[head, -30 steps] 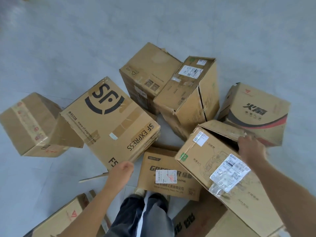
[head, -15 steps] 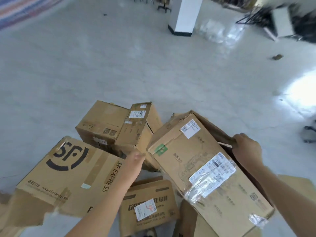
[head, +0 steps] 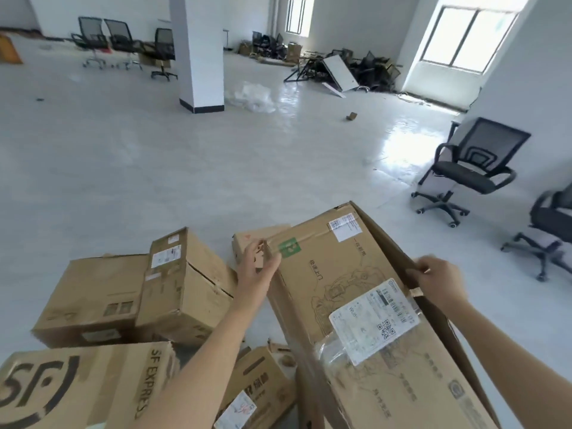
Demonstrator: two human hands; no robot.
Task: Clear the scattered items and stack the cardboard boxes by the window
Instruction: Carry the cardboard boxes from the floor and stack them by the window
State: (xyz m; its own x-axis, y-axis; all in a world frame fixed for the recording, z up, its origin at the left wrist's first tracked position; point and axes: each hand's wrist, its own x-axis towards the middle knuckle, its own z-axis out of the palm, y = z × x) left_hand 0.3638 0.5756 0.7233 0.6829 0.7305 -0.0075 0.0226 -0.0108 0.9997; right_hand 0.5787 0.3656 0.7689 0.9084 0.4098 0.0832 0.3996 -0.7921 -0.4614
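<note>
The left hand [head: 257, 267], which was at the brown SF Express cardboard box [head: 77, 388] a second ago, is now pinching the upper left edge of the long brown cardboard box [head: 349, 274] with the white shipping label, while the right hand [head: 439, 283] is still gripping its open right flap. The box is tilting up off the pile and the gaze is lifting toward the bright window [head: 467, 35], so a two-handed carry seems to be starting. Other brown cardboard boxes [head: 182, 292] are lying on the pale floor [head: 154, 165] to the left, touching one another. A black mesh office chair [head: 473, 171] is standing near the likely path, and a clear plastic sheet [head: 250, 97] is lying beside the white pillar [head: 198, 51].
</note>
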